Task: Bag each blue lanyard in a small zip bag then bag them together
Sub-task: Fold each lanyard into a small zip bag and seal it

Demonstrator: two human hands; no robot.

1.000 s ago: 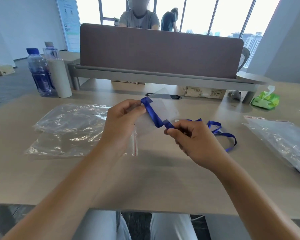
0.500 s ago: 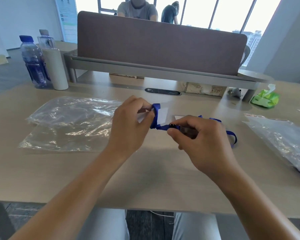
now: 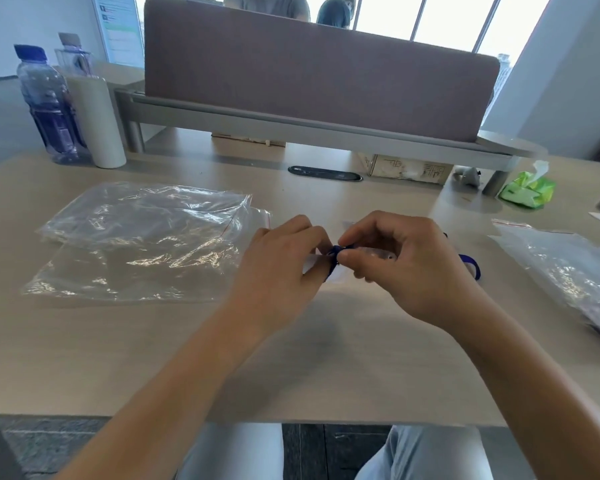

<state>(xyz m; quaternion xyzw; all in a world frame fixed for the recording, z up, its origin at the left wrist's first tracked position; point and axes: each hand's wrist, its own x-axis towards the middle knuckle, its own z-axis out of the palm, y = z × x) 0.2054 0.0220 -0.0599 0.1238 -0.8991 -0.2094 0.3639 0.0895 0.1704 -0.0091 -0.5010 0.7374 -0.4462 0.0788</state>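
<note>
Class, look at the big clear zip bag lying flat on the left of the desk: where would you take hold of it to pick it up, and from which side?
Probably pinch the large zip bag at its right-hand edge, near the red zip line, coming in from the right. That edge lies nearest the left hand, and a flat, limp film offers only edges to pinch.

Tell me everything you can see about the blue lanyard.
The blue lanyard is a flat, dark blue fabric strap. A bunched part sits pinched between the left hand and right hand, just above the table. A loop shows beyond the right hand. The hands hide the rest.
</note>
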